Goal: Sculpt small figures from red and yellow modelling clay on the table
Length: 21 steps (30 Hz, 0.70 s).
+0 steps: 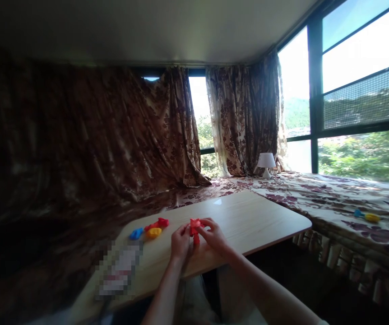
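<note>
My left hand (180,243) and my right hand (214,234) are held close together above the near side of the table. Between them is a small bright red piece (196,238), wider at the top with a narrow part hanging below. It looks soft, like modelling clay, but its kind is not clear. The fingers of both hands pinch it from either side. To the left on the tabletop lie a blue lump (136,233), a yellow lump (153,233) and red lumps (162,222), close to each other.
The pale wooden table (248,216) has rounded corners. A blurred-out flat item (120,271) lies at its left. Beyond it, a flowered cover (316,194) carries a white lamp (266,163) and a blue and yellow item (372,218). Patterned curtains (167,131) hang by the windows.
</note>
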### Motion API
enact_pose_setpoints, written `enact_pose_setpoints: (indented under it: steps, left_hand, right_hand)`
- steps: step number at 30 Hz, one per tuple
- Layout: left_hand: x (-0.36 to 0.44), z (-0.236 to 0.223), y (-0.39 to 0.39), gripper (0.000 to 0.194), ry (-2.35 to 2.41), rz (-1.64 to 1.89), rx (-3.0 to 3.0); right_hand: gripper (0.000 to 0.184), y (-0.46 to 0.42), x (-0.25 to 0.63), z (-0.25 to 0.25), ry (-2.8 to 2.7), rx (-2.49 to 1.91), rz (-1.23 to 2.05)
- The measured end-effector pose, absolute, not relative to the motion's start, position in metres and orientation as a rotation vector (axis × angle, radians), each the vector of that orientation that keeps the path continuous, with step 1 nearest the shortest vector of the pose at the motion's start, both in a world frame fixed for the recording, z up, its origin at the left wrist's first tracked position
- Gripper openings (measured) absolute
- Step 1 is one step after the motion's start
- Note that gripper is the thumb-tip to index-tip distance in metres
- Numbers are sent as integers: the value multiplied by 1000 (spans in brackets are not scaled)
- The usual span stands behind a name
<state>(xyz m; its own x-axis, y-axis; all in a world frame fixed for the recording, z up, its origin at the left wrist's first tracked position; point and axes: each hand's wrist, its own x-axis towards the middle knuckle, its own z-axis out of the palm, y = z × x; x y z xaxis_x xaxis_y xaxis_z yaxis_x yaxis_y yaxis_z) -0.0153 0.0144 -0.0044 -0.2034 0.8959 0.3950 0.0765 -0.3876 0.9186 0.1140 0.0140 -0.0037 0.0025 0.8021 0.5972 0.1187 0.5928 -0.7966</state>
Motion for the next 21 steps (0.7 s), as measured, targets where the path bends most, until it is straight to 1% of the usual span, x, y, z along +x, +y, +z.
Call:
enact_pose_setpoints:
  steps: [3,9,15,18,21]
  left_hand:
    - [-14,-4,11,27,1159,1613,1527]
    - [-12,-4,8,31,1221,1548,1621]
    - [-21,-6,8,35,1554,1572,1556]
    - [-24,-10,6,26,1699,1478,1600]
    - [-20,-10,0,17,1741,1339,1747]
  right_hand:
    - [19,14,114,-3,-1509,-839,603]
    - [28,17,115,-3,-1472,-855,685]
    - [32,18,115,-2,-1459,-818,657]
    - [30,18,116,-1,-1449,-784,650]
    - [27,18,115,-1,-1442,-767,651]
